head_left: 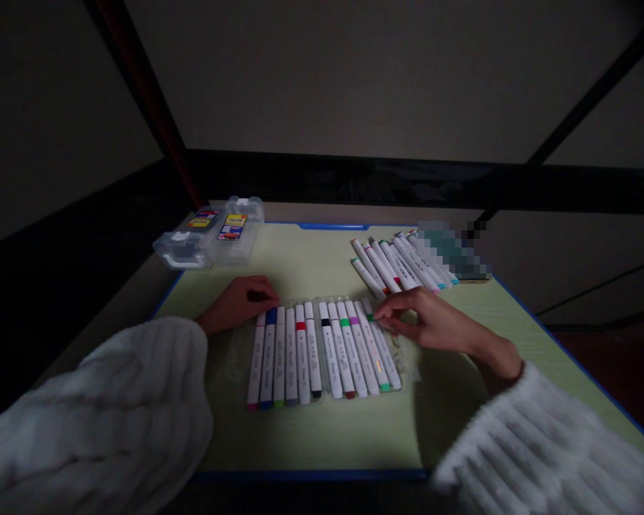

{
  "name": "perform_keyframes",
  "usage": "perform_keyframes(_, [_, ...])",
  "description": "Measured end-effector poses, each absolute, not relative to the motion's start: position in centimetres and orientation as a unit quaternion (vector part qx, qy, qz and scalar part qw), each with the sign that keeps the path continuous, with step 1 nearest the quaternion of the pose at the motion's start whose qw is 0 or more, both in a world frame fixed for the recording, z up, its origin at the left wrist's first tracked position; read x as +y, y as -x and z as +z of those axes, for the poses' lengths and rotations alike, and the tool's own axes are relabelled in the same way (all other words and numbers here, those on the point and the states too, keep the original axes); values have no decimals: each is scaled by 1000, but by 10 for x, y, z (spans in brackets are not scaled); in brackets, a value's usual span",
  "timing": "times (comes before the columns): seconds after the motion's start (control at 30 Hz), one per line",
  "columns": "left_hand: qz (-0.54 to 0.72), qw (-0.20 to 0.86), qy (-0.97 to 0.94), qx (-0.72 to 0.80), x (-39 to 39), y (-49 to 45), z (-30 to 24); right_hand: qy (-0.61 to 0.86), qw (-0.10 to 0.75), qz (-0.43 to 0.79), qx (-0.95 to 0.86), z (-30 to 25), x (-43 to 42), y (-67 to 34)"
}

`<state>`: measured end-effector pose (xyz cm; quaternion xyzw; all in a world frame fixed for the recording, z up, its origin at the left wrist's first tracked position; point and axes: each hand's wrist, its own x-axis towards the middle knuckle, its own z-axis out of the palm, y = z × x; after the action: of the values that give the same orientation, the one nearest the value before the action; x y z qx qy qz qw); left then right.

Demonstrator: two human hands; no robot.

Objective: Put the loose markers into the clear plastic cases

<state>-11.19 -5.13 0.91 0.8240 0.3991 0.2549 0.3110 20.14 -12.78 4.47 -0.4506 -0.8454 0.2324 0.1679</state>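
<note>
A shallow clear plastic case point(402, 378) lies open on the table, with white markers in a row in both halves. At its right end my right hand point(429, 320) has thumb and fingers closed on the upper end of a marker point(385, 350) with a green band. My left hand point(244, 299) rests at the case's upper left edge, fingers curled and tips together against the rim. Near it lie a blue-banded marker point(267, 365) and a pink-ended marker point(255, 368). The left thumb is partly hidden.
More white markers point(402, 261) lie loose beyond my right hand, beside a pixelated greenish object point(454, 254). Two clear plastic boxes with handles point(193, 239) stand at the back left. The pale table point(311, 443) has a blue edge; a wall rises behind it.
</note>
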Motion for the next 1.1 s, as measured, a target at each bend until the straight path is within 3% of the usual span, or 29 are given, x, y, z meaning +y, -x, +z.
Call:
perform_keyframes(0.47, [244,372,-818,364,-50,111,6,462,196,363,-785,41,-124,-199])
perform_keyframes(0.7, [243,359,-813,387,-56,105,8,478,199,271,-812,32,-117,-195])
perform_keyframes(1.1, [246,318,-812,422,-56,100,1,479,164,236,-829,27,-113,-191])
